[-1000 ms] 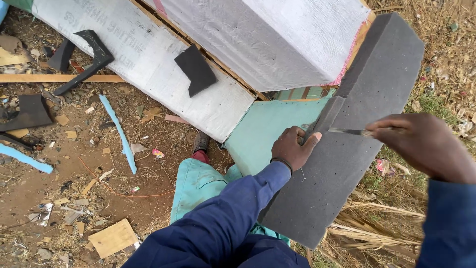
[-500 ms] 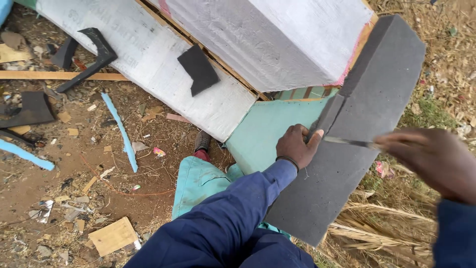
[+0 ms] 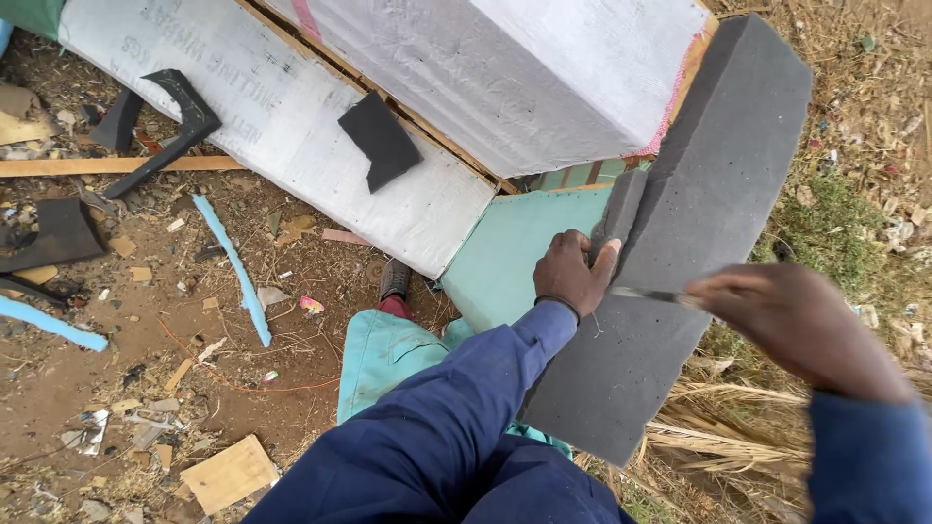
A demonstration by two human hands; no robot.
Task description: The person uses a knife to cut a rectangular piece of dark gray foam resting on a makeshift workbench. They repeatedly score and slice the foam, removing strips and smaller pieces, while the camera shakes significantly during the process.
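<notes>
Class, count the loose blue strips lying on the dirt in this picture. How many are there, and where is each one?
2. One long blue strip lies on the dirt left of centre; a second blue strip lies at the far left edge, partly cut off. Others may be hidden among the debris.

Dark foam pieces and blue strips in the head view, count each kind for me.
Dark foam pieces: 5: big slab, flat offcut, curved offcut, small block, piece at the left edge
Blue strips: 2
Total: 7
</notes>
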